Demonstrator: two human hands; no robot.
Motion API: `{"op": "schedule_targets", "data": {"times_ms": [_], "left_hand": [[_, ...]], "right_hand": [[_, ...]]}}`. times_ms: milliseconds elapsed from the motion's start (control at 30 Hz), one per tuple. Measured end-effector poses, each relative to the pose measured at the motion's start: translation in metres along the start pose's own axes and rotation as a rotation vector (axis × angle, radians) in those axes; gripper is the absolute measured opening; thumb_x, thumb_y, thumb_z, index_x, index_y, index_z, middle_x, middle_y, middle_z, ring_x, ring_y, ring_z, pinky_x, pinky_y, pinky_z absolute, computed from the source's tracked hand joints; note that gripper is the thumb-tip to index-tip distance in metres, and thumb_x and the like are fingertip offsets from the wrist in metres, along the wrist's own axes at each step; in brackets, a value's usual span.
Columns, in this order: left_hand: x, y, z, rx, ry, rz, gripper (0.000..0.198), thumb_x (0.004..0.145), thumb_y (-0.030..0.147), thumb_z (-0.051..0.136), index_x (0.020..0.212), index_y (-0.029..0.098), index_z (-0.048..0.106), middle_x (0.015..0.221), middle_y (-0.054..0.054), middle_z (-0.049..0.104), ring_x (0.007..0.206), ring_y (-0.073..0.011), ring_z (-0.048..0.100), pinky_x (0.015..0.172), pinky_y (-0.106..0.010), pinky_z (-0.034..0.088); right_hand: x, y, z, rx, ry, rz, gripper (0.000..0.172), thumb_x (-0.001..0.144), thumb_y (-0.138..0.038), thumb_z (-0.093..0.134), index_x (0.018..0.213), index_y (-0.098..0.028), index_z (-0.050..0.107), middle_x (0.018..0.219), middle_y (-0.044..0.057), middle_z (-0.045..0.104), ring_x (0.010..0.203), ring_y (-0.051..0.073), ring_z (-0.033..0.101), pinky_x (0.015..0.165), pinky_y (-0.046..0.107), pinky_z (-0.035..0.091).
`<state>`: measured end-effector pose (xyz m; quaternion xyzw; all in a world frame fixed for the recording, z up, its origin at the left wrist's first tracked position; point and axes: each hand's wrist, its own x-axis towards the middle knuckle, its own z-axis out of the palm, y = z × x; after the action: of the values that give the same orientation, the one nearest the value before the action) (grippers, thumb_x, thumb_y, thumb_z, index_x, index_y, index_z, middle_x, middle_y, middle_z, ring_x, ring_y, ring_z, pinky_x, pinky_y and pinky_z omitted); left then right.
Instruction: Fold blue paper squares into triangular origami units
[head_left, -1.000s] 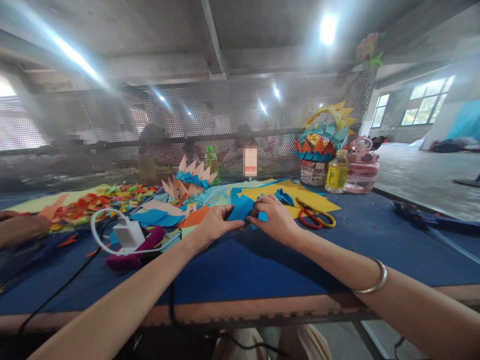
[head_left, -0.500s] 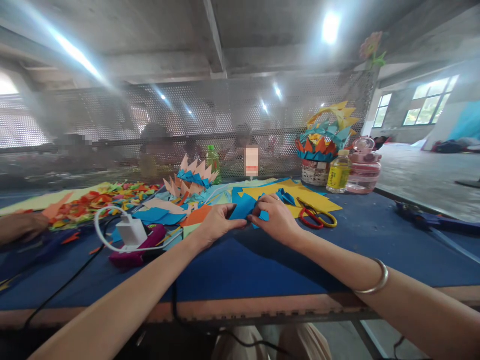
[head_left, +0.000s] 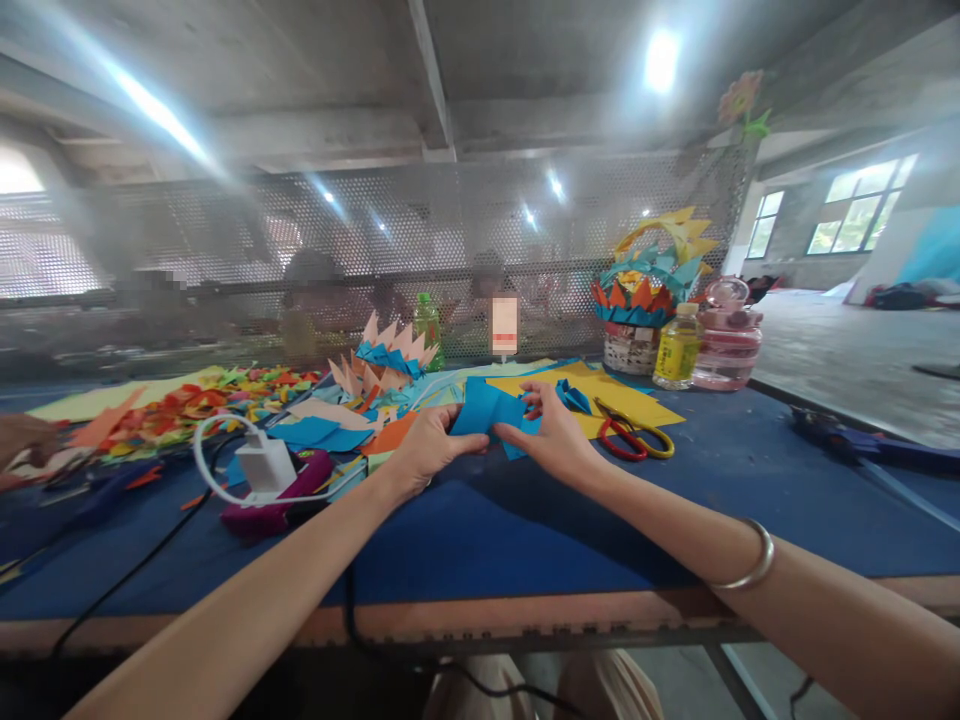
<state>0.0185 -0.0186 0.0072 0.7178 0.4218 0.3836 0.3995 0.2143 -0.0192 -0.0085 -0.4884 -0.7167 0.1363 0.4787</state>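
Head view: the blue paper (head_left: 486,408) is now lifted just clear of the desk (head_left: 525,530); half a second ago both hands pressed it flat on the desk top. Left hand (head_left: 424,445) pinches the paper's left end, thumb on top and fingers curled under. Right hand (head_left: 551,440) pinches the right end, fingers closed on it, palm turned partly up where before it lay knuckles up. A bangle (head_left: 746,570) sits on the right forearm. The paper's long axis runs left to right between the hands, about level, with one corner poking up at the left. It looks like a folded, plain bright blue sheet with sharp creases; the exact fold shape is too small to tell. It is held above the desk's middle, in front of the yellow sheet (head_left: 600,385) and just left of the scissors (head_left: 634,437). A white charger (head_left: 259,465) lies left of the left hand. A co-worker's hand (head_left: 22,437) at the left edge has shifted slightly.
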Motion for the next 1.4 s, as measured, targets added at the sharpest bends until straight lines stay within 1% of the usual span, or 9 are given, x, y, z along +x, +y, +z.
{"op": "schedule_targets", "data": {"times_ms": [100,167,233,333,667,800,900,1167,1400], "left_hand": [[-0.001,0.002,0.0,-0.012,-0.002,0.001,0.02,0.095,0.029,0.065,0.108,0.013,0.065,0.104,-0.005,0.068,0.088,-0.019,0.067,0.079,-0.038,0.058],[-0.001,0.002,0.0,-0.017,-0.004,-0.004,0.018,0.095,0.029,0.065,0.104,0.013,0.065,0.101,-0.004,0.068,0.086,-0.0183,0.067,0.079,-0.037,0.058],[-0.001,0.002,0.0,-0.025,-0.007,-0.005,0.017,0.095,0.028,0.066,0.101,0.013,0.065,0.099,-0.004,0.068,0.085,-0.0178,0.067,0.078,-0.037,0.058],[-0.001,0.003,0.0,-0.044,-0.013,-0.004,0.016,0.095,0.028,0.066,0.101,0.013,0.066,0.098,-0.004,0.068,0.085,-0.0175,0.067,0.078,-0.037,0.058],[-0.001,0.004,0.001,-0.117,-0.014,-0.051,0.016,0.095,0.026,0.066,0.104,0.013,0.065,0.103,-0.005,0.068,0.088,-0.0186,0.068,0.08,-0.038,0.058],[-0.002,0.002,0.002,-0.124,-0.055,-0.118,0.018,0.095,0.027,0.065,0.106,0.013,0.065,0.103,-0.005,0.068,0.088,-0.0186,0.068,0.079,-0.038,0.059],[-0.004,0.003,0.002,-0.088,-0.092,-0.162,0.017,0.095,0.028,0.065,0.101,0.013,0.065,0.097,-0.004,0.069,0.082,-0.0169,0.068,0.075,-0.035,0.059],[-0.004,0.004,0.001,-0.013,-0.087,-0.141,0.017,0.096,0.029,0.064,0.099,0.013,0.065,0.091,-0.002,0.067,0.075,-0.0145,0.066,0.07,-0.032,0.058],[-0.003,0.005,0.001,0.005,-0.095,-0.145,0.018,0.096,0.03,0.064,0.097,0.013,0.065,0.089,-0.002,0.068,0.074,-0.0145,0.066,0.069,-0.032,0.058]], "right_hand": [[0.001,0.002,0.0,0.06,-0.117,0.056,0.037,0.08,-0.049,0.069,0.092,-0.014,0.064,0.074,0.003,0.065,0.066,0.017,0.059,0.06,0.028,0.045],[0.001,0.002,-0.002,0.096,-0.187,0.065,0.039,0.083,-0.052,0.064,0.071,-0.015,0.063,0.059,0.0,0.058,0.055,0.013,0.052,0.052,0.025,0.038],[0.001,0.002,-0.003,0.127,-0.226,0.061,0.043,0.084,-0.053,0.062,0.063,-0.016,0.062,0.054,-0.002,0.055,0.05,0.011,0.048,0.049,0.024,0.034],[0.002,0.004,-0.003,0.144,-0.222,0.041,0.043,0.083,-0.051,0.064,0.061,-0.016,0.062,0.053,-0.002,0.055,0.051,0.011,0.047,0.049,0.024,0.034],[0.0,-0.004,-0.005,0.048,-0.085,-0.073,0.032,0.081,-0.035,0.071,0.056,-0.019,0.059,0.056,-0.001,0.059,0.058,0.014,0.053,0.056,0.025,0.037],[-0.002,-0.008,-0.007,0.003,-0.009,-0.105,0.033,0.079,-0.037,0.073,0.057,-0.02,0.055,0.061,0.0,0.059,0.065,0.017,0.056,0.06,0.027,0.04],[-0.003,-0.008,-0.007,-0.017,0.016,-0.113,0.034,0.079,-0.038,0.073,0.057,-0.021,0.053,0.061,0.0,0.057,0.064,0.017,0.055,0.061,0.027,0.04],[0.0,-0.002,-0.004,-0.027,0.018,-0.098,0.034,0.081,-0.042,0.07,0.06,-0.02,0.055,0.06,-0.001,0.058,0.063,0.017,0.055,0.059,0.027,0.038],[0.001,0.0,-0.004,0.029,-0.035,-0.093,0.035,0.083,-0.042,0.069,0.059,-0.02,0.055,0.06,-0.001,0.059,0.062,0.016,0.055,0.06,0.027,0.037]]}}
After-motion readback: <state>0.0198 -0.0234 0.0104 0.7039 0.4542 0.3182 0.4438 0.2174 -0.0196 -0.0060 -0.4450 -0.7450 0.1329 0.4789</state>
